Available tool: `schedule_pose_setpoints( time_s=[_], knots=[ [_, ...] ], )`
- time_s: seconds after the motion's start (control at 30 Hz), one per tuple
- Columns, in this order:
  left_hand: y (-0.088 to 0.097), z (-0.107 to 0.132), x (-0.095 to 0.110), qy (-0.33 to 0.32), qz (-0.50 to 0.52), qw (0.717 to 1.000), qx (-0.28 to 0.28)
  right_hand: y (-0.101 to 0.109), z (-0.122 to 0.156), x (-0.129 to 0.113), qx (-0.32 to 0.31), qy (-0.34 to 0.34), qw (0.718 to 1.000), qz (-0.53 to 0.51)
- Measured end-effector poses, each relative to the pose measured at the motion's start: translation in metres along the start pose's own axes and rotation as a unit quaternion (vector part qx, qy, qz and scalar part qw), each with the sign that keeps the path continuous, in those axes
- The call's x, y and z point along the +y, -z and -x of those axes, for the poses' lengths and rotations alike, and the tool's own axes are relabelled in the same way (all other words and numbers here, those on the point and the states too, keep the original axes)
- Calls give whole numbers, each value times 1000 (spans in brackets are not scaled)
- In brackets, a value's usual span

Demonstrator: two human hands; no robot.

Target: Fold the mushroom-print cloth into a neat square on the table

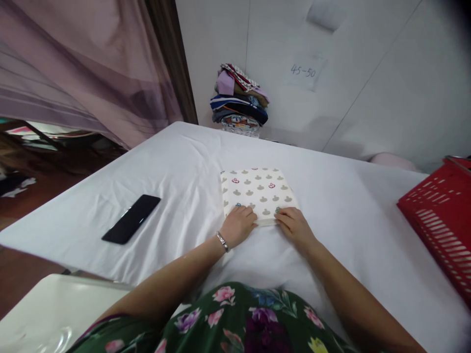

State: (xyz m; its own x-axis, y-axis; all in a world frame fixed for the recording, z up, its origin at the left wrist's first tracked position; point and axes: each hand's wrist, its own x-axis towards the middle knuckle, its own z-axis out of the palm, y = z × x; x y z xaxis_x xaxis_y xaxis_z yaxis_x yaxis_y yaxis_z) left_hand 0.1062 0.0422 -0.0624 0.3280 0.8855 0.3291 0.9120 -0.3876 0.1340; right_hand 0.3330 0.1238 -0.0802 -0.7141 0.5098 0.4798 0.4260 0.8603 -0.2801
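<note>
A neatly folded cream cloth (pixel 260 187) lies flat on the white-covered table in front of me. Its print is of small grey shapes, a few of them red, blue or green. My left hand (pixel 239 225), with a silver bracelet at the wrist, grips the near edge by the left corner, fingers on top. At the right part of the same edge, my right hand (pixel 293 224) pinches the cloth with its fingers curled. The thumbs are partly hidden, and the layers inside the fold do not show.
To the left on the white tabletop (pixel 184 166) lies a black phone (pixel 131 219). A red plastic basket (pixel 441 211) stands at the right edge. Beyond the far edge rises a stack of folded clothes (pixel 241 100) against the wall. A pink curtain (pixel 91 59) hangs at left.
</note>
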Motion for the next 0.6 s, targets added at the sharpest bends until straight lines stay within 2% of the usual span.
schedule_pose_setpoints(
  time_s=[0.1, 0.17, 0.33, 0.4, 0.47, 0.53, 0.6],
  knots=[
    [-2, 1, 0, -8, -20, 1000, 1, 5, -3, -5, -4, -20, 1000, -20],
    [-6, 1, 0, -16, -26, 999, 11, 9, -14, -12, 1, -35, 999, -36],
    [-14, 3, -1, -28, -21, 999, 38, 9, -70, -27, 39, -26, 998, -39],
    [-14, 6, -1, -24, -18, 999, 36, 2, -87, -22, 7, -37, 999, 6],
    [-12, 11, 0, -17, -10, 999, 30, -10, -95, -11, -64, -89, 992, 65],
    [-8, 15, 2, -11, 12, 1000, 21, -23, -93, 3, -142, -153, 972, 108],
    [-1, 13, 3, -2, 48, 999, 6, -35, -87, 14, -182, -176, 959, 130]
  ],
)
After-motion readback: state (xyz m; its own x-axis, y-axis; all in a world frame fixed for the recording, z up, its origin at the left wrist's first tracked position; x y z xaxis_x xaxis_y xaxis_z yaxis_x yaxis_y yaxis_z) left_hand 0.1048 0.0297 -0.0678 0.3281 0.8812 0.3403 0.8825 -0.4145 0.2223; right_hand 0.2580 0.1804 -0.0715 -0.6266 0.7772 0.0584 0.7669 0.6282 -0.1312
